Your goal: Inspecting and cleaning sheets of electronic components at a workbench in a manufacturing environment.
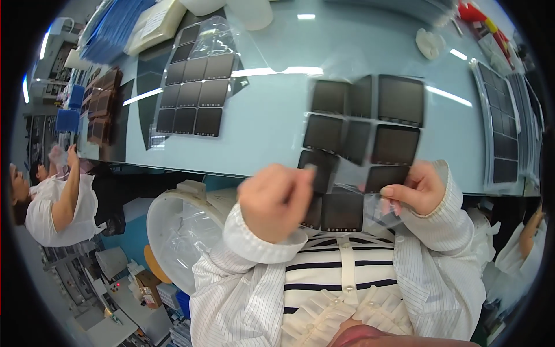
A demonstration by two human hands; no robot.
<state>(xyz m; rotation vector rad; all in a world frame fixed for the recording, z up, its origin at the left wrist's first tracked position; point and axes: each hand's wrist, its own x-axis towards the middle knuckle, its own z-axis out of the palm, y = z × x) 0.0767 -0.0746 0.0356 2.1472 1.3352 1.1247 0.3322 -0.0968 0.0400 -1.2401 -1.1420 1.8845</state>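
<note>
A clear plastic sheet [365, 130] carrying rows of dark, glossy rectangular panels [400, 100] is held up in front of my chest, over the table's near edge. It bends in the middle, where some panels look smeared by motion. My right hand [419, 188] pinches the sheet's lower right part between thumb and fingers. At the lower left edge, my left hand [274, 199] is blurred, its fingers curled closed against the sheet. Farther left on the table lies a similar sheet of dark panels [195, 92], with loose clear film [217, 41] over its far end.
A stack of panel sheets [498, 118] stands at the table's right. Blue sheets [115, 29], a pale packet [155, 26] and brown panel stacks [105, 101] are at the left. A white bin [165, 217] with clear plastic stands below the table edge. A co-worker [60, 199] sits at far left.
</note>
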